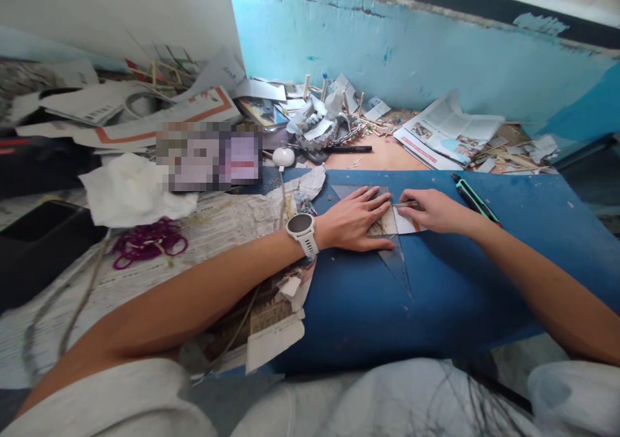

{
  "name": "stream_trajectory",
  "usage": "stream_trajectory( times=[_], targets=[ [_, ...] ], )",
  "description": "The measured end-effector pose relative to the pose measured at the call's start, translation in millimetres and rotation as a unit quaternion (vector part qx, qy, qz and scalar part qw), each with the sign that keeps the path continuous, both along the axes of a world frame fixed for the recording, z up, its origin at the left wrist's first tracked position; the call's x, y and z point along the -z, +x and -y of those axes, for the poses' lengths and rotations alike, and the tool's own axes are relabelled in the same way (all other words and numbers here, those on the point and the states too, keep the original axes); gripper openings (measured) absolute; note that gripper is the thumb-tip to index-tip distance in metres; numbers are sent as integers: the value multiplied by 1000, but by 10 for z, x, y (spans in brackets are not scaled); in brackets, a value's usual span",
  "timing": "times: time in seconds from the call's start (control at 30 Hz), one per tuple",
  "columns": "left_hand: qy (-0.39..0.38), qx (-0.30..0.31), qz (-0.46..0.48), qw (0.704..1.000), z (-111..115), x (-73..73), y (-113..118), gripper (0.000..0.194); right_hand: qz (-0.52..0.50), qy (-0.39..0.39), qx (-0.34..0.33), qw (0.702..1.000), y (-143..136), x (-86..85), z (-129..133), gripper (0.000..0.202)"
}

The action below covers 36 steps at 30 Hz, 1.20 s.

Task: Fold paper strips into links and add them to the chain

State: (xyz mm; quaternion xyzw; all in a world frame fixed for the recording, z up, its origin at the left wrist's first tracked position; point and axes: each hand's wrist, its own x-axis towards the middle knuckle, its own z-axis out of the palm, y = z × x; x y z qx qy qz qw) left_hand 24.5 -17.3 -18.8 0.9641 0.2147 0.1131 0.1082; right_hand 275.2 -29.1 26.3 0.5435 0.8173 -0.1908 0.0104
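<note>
My left hand (361, 219), with a white watch on its wrist, lies spread on a clear triangular ruler (401, 270). Under the ruler is a small piece of printed paper (413, 224) on the blue mat (358, 314). Just right of the ruler's edge, my right hand (429, 210) is closed in a pinch round a thin grey tool (405, 204), which lies over the paper beside my left fingertips. Most of the tool is hidden by my fingers. A black and green utility knife (475, 199) rests on the mat to the right of my right hand.
Purple cord (150, 242), a crumpled white tissue (128, 188) and a black box (46, 246) sit on newspaper at the left. A white round device (283, 157) with a cable stands behind my left hand. Sticks, paper scraps and folded newspaper (448, 130) line the wall.
</note>
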Motion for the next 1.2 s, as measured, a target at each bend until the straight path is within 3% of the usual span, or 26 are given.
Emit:
stream_trajectory(
  times=[0.27, 0.57, 0.7, 0.8, 0.93, 1.07, 1.2],
  targets=[
    [-11, -2, -2, 1000, -4, -1, 2, 98, -11, -46, -12, 999, 45, -46, -135, 32],
    [-2, -2, -4, 1000, 2, 8, 2, 98, 94, -198, -108, 970, -66, -174, -611, 42],
    [-7, -7, -15, 1000, 6, 0, 6, 100, 125, -215, -126, 960, -134, -187, -683, 39],
    [-8, -8, -29, 1000, 14, -35, 11, 100, 145, -187, -132, 963, -171, -214, -611, 35],
    [-5, -7, -40, 999, 30, -91, 23, 99, 183, -93, -107, 973, -250, -221, -308, 31],
    [-15, -10, -49, 999, 35, -119, 33, 100, 226, 32, -57, 972, -339, -125, 79, 31],
    [-23, -7, -54, 998, 27, -120, 34, 100, 226, 92, -58, 968, -367, 18, 334, 28]
  ],
)
